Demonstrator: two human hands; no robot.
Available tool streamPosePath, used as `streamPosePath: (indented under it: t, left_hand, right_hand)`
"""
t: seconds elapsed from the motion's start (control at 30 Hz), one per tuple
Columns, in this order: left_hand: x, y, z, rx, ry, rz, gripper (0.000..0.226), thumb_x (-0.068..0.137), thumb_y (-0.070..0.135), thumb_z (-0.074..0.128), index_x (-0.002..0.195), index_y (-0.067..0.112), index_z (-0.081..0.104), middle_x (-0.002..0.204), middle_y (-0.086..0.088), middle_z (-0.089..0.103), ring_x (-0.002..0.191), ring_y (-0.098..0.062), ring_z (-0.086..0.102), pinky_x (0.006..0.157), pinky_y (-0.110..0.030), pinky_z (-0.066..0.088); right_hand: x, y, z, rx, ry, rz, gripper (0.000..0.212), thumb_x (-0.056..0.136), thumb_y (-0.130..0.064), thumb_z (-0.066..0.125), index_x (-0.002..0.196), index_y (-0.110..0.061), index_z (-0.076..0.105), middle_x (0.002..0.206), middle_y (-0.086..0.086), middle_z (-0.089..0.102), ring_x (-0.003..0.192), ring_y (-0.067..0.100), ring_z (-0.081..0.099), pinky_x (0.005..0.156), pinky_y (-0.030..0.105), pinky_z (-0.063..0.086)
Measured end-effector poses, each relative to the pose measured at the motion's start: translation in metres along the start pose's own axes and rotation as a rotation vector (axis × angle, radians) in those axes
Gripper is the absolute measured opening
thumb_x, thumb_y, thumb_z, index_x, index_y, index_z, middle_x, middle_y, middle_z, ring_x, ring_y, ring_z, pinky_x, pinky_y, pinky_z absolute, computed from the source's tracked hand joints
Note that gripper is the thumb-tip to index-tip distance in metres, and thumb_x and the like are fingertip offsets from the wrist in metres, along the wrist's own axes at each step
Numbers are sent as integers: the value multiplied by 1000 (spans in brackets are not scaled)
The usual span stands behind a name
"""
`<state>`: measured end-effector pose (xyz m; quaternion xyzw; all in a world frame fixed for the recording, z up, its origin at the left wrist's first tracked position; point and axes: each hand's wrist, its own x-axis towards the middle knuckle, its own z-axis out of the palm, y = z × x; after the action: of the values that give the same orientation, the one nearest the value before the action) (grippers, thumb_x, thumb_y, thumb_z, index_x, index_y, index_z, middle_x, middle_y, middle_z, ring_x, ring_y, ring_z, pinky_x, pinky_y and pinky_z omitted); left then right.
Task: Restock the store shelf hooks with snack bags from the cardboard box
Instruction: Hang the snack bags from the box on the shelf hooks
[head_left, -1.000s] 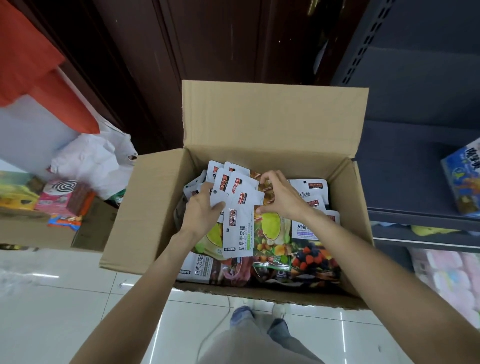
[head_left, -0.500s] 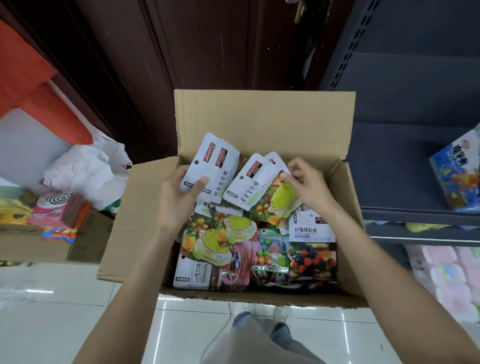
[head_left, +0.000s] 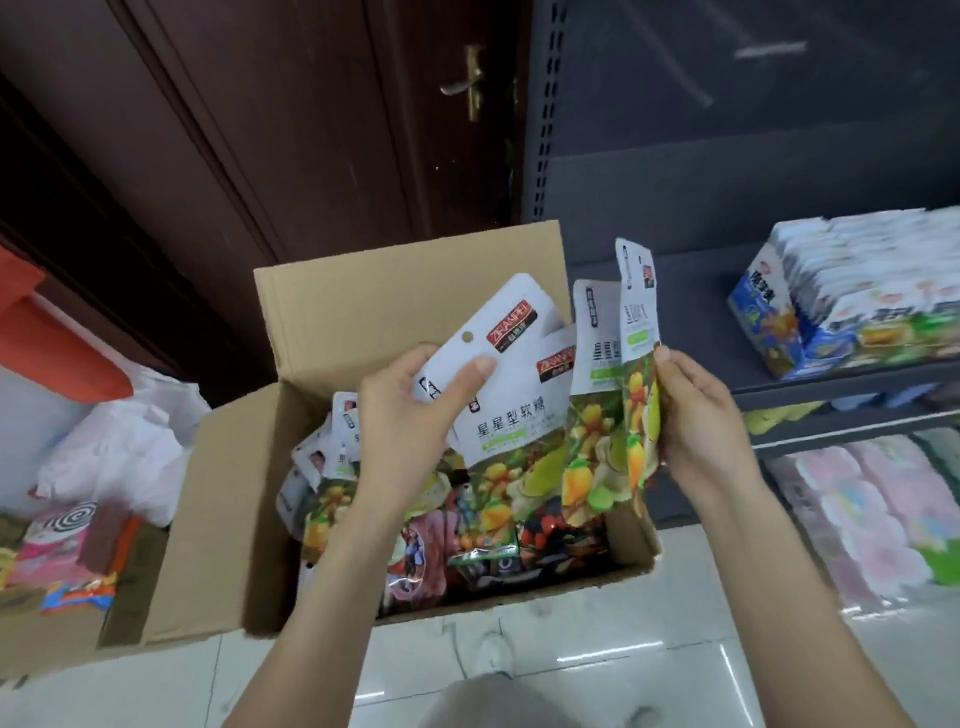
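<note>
**Cardboard box open, both hands full of snack bags**

Cardboard flaps stand up around the box (head_left: 332, 312), which sits on the pale tiled floor (head_left: 649, 675) against a dark wooden door (head_left: 311, 130). Loose bags with fruit-coloured prints fill it.

Above the box, the person's left hand (head_left: 402, 421) grips a fanned bundle of snack bags (head_left: 511, 395), thumb pressed across the white top of the front one, just below its round hang hole. The bags tilt up and to the right, their printed lower halves hanging over the box's contents.

The right hand (head_left: 696, 415) pinches a further bag (head_left: 640, 364) by its edge, fingers curled behind it. That bag stands nearly upright and edge-on, just beside the left hand's bundle and over the right side of the box.

To the right, a dark grey shelf (head_left: 701, 291) carries a blue-and-white multipack (head_left: 841, 291); pink packets (head_left: 857, 509) lie on the level beneath. Left of the box sit a crumpled white plastic bag (head_left: 119, 447) and a pink packet with a spiral print (head_left: 57, 540).
</note>
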<state>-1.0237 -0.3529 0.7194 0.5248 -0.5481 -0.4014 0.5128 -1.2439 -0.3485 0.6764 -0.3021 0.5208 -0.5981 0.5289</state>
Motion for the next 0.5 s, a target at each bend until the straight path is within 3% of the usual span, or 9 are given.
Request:
streamPosePath:
  t: [0.2, 0.3, 0.37, 0.43, 0.5]
  left_hand:
    - [-32, 42, 116, -46, -273, 48, 19, 77, 39, 64, 67, 23, 65, 56, 17, 60, 54, 4, 50, 53, -11, 36]
    - [-54, 51, 186, -63, -348, 51, 27, 80, 41, 63, 66, 18, 64, 58, 14, 58, 56, -2, 50, 54, -18, 36]
    - [-71, 51, 236, -132, -362, -1, 38, 79, 45, 69, 67, 9, 65, 62, 0, 63, 61, -11, 53, 58, -27, 38]
    - [-84, 49, 289, -219, -370, -119, 49, 75, 48, 76, 74, 1, 66, 77, -26, 65, 69, -22, 56, 65, -35, 40]
    - [-95, 46, 340, -261, -381, -247, 41, 73, 44, 76, 78, 4, 72, 91, -30, 67, 79, -27, 59, 71, -41, 44]
  right_hand:
    - [-27, -28, -92, 146, 72, -87, 21, 101, -17, 43, 81, -15, 50, 70, -7, 66, 64, 6, 60, 57, 19, 49]
    - [-39, -44, -157, 79, 150, -163, 22, 101, -14, 41, 81, -14, 48, 66, -11, 65, 61, 1, 59, 56, 15, 47]
    - [-45, -51, -203, -35, 234, -201, 21, 102, -15, 44, 82, -15, 51, 66, -13, 64, 61, 0, 58, 58, 14, 46]
    - [-43, -55, -250, -173, 349, -227, 19, 101, -18, 48, 83, -18, 54, 72, -10, 65, 65, 0, 58, 63, 16, 46]
    - [-35, -53, -297, -248, 475, -214, 18, 100, -20, 51, 82, -19, 57, 78, -3, 64, 71, 5, 58, 72, 26, 48]
